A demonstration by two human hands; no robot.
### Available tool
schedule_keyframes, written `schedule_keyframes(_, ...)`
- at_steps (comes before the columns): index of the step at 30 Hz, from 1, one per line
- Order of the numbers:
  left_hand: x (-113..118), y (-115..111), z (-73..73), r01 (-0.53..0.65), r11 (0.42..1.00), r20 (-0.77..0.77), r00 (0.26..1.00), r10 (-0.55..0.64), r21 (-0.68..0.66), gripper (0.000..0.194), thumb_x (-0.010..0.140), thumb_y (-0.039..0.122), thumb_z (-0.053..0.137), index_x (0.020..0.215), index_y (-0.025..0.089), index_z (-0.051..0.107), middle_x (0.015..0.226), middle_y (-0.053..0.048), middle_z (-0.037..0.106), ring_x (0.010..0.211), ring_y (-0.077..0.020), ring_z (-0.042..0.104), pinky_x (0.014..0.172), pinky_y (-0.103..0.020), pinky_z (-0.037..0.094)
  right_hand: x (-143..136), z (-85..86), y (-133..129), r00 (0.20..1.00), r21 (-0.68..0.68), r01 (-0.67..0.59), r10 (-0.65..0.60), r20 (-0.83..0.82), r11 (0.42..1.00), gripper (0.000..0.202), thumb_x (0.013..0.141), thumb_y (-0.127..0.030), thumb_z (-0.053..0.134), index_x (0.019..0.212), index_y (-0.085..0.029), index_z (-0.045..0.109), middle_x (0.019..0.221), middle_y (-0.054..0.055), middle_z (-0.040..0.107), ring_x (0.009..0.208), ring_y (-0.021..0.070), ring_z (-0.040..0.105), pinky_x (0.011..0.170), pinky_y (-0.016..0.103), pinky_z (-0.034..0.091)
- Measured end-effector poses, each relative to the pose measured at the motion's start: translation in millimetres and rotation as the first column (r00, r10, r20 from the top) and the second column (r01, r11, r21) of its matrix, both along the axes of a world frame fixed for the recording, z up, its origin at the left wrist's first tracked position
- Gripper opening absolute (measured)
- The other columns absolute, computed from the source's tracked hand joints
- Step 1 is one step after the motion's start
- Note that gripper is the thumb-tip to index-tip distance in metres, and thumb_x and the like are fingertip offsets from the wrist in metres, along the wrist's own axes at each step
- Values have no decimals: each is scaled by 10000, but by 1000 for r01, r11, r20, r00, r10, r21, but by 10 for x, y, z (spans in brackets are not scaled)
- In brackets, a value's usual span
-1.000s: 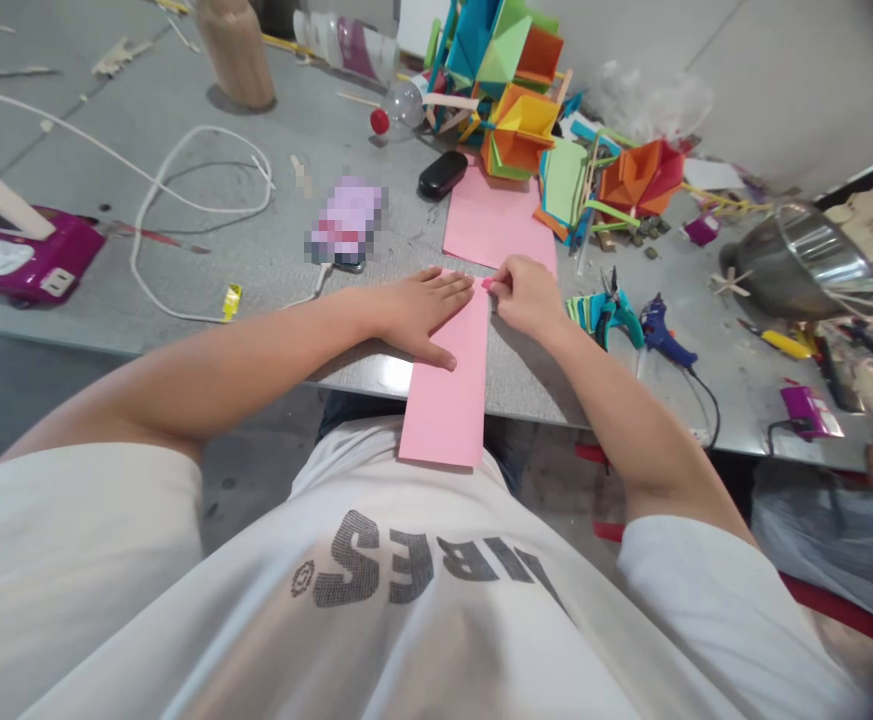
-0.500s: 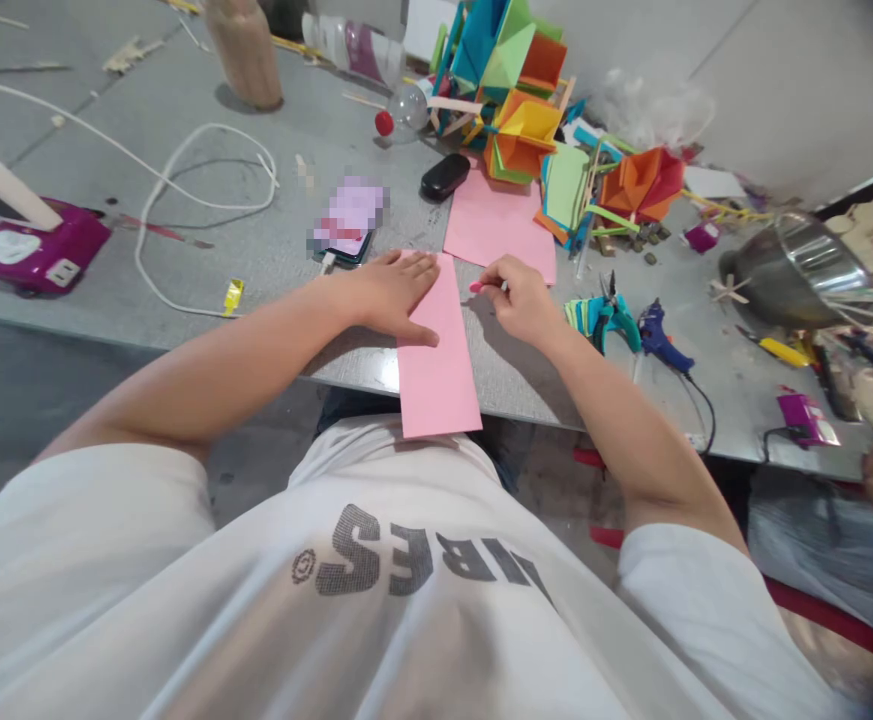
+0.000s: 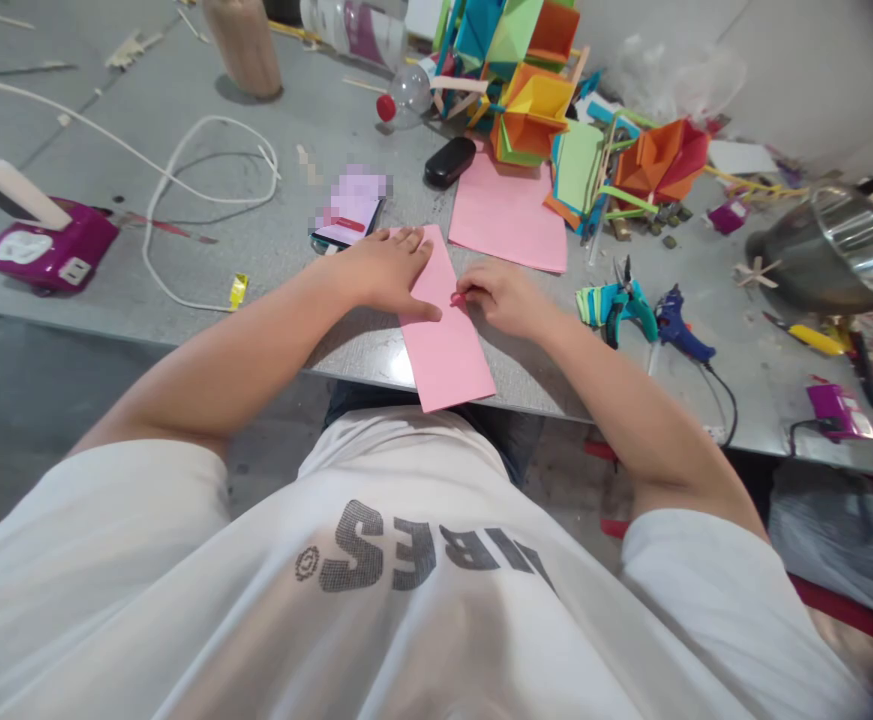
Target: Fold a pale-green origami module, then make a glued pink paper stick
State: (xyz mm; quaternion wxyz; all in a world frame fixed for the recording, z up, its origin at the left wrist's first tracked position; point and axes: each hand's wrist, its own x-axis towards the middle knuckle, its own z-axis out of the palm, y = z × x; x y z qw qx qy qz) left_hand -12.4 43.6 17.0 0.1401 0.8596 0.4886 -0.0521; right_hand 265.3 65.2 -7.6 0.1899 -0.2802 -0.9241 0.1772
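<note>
A folded pink paper strip (image 3: 447, 355) lies on the grey table, its near end reaching over the front edge. My left hand (image 3: 387, 272) rests flat on its upper left part, fingers spread and thumb across the paper. At the strip's right edge, my right hand (image 3: 497, 295) pinches a small pink-red object (image 3: 458, 298), whose kind is too small to tell. Behind my hands lies a second pink sheet (image 3: 511, 215). A phone (image 3: 352, 208) is just beyond my left hand.
Folded colourful paper shapes (image 3: 530, 105) stand behind, near a black case (image 3: 449, 162). To the right are teal-handled pliers (image 3: 635, 308), a blue glue gun (image 3: 682, 325) and a metal bowl (image 3: 818, 250). A white cable (image 3: 147, 240) loops beside a purple box (image 3: 50, 250) at left.
The pink strip has turned slightly, its near end now further right and further back. My right hand has moved left, bringing the small pink-red object onto the strip's edge.
</note>
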Motion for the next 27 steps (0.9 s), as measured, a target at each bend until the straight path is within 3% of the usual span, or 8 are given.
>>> schedule_keyframes(5, -11, 51, -15, 0, 1000, 19, 1000, 0, 8, 1424, 895, 975, 666, 1918, 166, 93, 1993, -208, 130, 1822, -551, 175, 1478, -617, 156, 263, 32, -494, 991, 9, -137, 137, 1, 991, 234, 1100, -196, 580, 1048, -250, 802, 1038, 90, 843, 1024, 290, 731, 951, 463, 541)
schedule_keyframes(9, -25, 75, -27, 2, 1000, 19, 1000, -2, 7, 1429, 873, 994, 674, 1922, 211, 99, 1991, -182, 154, 1807, -573, 202, 1464, -637, 182, 443, 41, -816, 984, 73, -174, 177, -37, 982, 284, 1138, -177, 558, 1069, -251, 823, 1043, 73, 841, 995, 252, 742, 930, 428, 529)
schedule_keyframes(20, -33, 60, -2, 2, 1000, -34, 999, -1, 11, 1436, 891, 1005, 625, 1919, 168, 73, 1997, -199, 112, 1818, -556, 186, 1480, -598, 178, 773, 119, -1235, 973, 150, -229, 227, 26, 962, 306, 1129, -115, 563, 1120, -276, 824, 1081, 38, 890, 970, 228, 736, 877, 411, 507)
schedule_keyframes(24, -29, 36, 12, 4, 1000, -34, 999, -4, -2, 1425, 910, 987, 617, 1915, 140, 64, 1998, -204, 94, 1828, -542, 156, 1492, -577, 144, 954, 56, -1273, 985, 78, -168, 170, -19, 983, 280, 1145, -170, 570, 1075, -288, 814, 1030, 43, 863, 955, 232, 750, 874, 410, 535)
schedule_keyframes(27, -28, 8, 34, -2, 1000, -23, 1000, 1, -5, 1398, 923, 969, 607, 1916, 155, 55, 2000, -189, 81, 1830, -539, 134, 1492, -573, 123, 1170, -3, -1144, 996, 81, 74, -70, -55, 994, 220, 1165, -282, 588, 1087, -288, 794, 1010, 70, 831, 960, 272, 746, 885, 447, 564)
